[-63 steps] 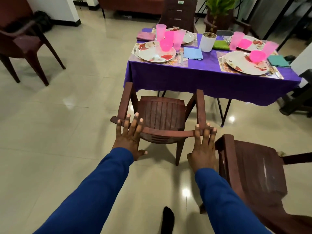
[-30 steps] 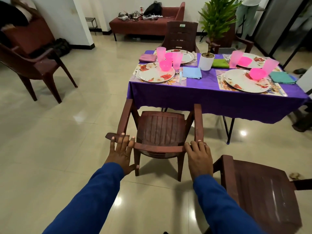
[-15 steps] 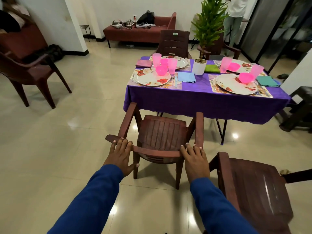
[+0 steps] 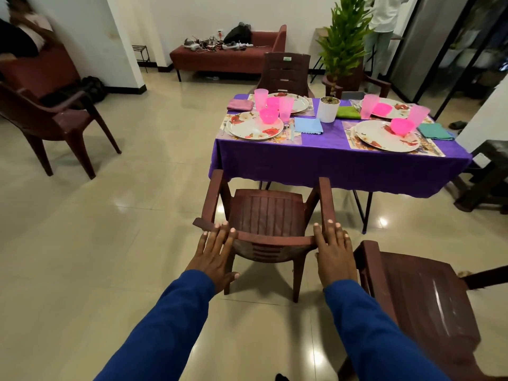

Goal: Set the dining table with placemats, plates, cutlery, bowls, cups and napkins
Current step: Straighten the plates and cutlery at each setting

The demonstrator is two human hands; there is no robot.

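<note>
A table under a purple cloth [image 4: 330, 160] carries several place settings: floral plates [image 4: 254, 129] on placemats, pink bowls [image 4: 268, 115], pink cups [image 4: 260, 99] and folded napkins [image 4: 308, 125]. In front of it stands a brown plastic chair [image 4: 268, 215], seat toward the table. My left hand [image 4: 217, 251] lies flat with straight fingers on the left end of the chair's back rail. My right hand [image 4: 334, 251] rests flat on the right end, fingers straight.
A second brown chair [image 4: 420, 292] stands close at my right. Another chair [image 4: 286, 72] sits at the table's far side, one more [image 4: 55, 119] at the left wall. A white plant pot [image 4: 327, 108] is on the table. A person [image 4: 382, 31] stands far right.
The chair has slid forward toward the table under both hands. My right fingers, curled over the rail a second ago, now lie straight. The view has lifted to show more of the room.
</note>
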